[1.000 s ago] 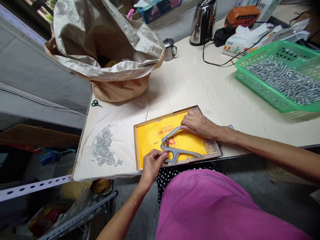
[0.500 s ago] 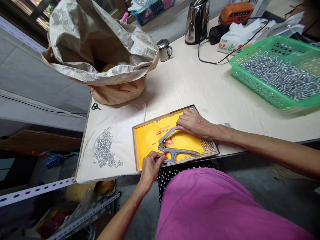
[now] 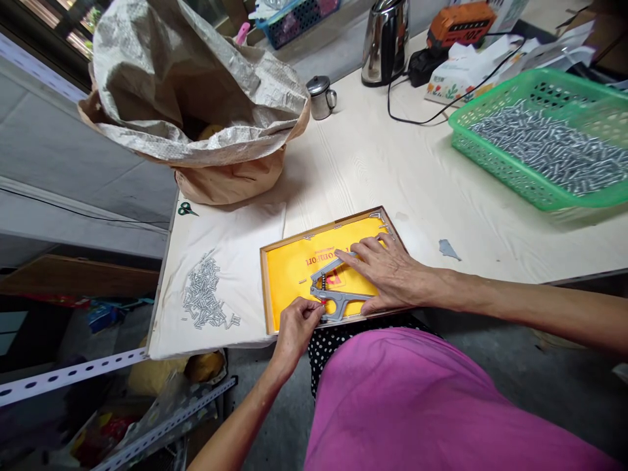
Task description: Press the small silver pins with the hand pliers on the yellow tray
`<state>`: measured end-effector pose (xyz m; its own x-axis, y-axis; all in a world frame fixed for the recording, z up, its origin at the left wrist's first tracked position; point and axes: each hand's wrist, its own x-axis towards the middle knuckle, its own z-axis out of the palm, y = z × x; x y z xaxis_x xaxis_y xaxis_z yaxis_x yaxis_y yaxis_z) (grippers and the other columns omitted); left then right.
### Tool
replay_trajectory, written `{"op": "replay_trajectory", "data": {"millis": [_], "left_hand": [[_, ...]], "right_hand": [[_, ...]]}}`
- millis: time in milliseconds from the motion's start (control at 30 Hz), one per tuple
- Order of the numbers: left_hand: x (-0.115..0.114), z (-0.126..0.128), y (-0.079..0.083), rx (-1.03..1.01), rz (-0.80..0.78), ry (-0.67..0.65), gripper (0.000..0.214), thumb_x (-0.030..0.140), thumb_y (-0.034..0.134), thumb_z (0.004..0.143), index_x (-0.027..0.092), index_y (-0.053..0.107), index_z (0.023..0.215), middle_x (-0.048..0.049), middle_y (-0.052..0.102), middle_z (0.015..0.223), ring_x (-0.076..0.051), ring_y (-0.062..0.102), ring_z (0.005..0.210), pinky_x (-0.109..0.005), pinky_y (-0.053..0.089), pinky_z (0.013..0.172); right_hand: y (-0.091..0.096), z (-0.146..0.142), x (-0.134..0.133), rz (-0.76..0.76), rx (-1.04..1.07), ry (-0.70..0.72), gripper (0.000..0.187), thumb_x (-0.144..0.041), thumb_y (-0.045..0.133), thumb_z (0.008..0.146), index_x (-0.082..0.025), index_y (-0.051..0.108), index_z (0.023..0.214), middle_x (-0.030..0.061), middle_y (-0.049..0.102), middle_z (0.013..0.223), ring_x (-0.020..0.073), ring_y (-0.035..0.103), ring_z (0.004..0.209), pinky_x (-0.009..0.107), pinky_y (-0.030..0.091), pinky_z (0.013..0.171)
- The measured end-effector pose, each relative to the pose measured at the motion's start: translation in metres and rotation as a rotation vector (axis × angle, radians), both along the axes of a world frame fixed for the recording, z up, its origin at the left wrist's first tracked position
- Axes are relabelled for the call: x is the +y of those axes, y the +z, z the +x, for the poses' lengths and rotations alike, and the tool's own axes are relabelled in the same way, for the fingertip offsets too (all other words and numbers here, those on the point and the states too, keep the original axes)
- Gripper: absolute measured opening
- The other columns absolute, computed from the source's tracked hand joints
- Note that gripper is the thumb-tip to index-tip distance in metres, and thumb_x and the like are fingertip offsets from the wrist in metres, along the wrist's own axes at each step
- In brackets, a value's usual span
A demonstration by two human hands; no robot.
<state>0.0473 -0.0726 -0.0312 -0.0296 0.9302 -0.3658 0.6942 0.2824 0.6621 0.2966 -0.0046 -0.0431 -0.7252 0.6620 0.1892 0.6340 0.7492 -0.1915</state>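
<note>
A grey hand press tool lies in a wooden-rimmed tray with a yellow bottom, at the near table edge. My left hand is pinched at the tool's jaw end, fingers closed on something too small to make out. My right hand lies over both handles, fingers curled round the upper one and thumb under the lower one. Small metal pieces at the tray's right end are hidden under that hand.
A pile of small metal tubes lies on a white cloth to the left. A green basket of tubes stands far right. A big sack, a small metal cup, a kettle and scissors sit behind.
My right hand has slid from the tip of the upper handle down over both handles, which have come closer together. My left hand has stayed at the jaw.
</note>
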Motion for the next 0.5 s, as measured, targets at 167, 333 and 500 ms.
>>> {"op": "replay_trajectory", "data": {"millis": [167,333,500], "left_hand": [[-0.002,-0.002,-0.004,0.027,-0.017,-0.014,0.020,0.032,0.064,0.083,0.015,0.071,0.074,-0.0033,0.069,0.071,-0.016,0.063,0.067,-0.026,0.048,0.064],[-0.015,0.003,-0.003,0.190,0.267,-0.077,0.019,0.030,0.063,0.088,0.015,0.069,0.097,-0.0091,0.068,0.095,-0.021,0.067,0.086,-0.034,0.055,0.079],[-0.001,0.024,0.003,0.464,0.592,-0.408,0.075,0.031,0.074,0.082,0.016,0.037,0.145,-0.0190,0.048,0.145,-0.035,0.041,0.138,-0.053,0.041,0.111]], "right_hand": [[-0.008,-0.002,-0.008,0.033,-0.043,-0.049,0.085,-0.060,0.061,0.080,-0.008,0.037,0.143,0.0191,0.058,0.118,0.0320,0.047,0.100,0.044,0.030,0.085],[-0.014,-0.009,-0.013,0.067,0.017,-0.033,0.068,-0.046,0.059,0.087,-0.005,0.041,0.138,0.0184,0.060,0.114,0.0305,0.048,0.098,0.041,0.032,0.082],[-0.008,-0.017,-0.006,0.135,0.088,0.086,0.057,-0.030,0.045,0.096,-0.004,0.032,0.145,0.0186,0.060,0.120,0.0289,0.049,0.103,0.043,0.034,0.087]]}}
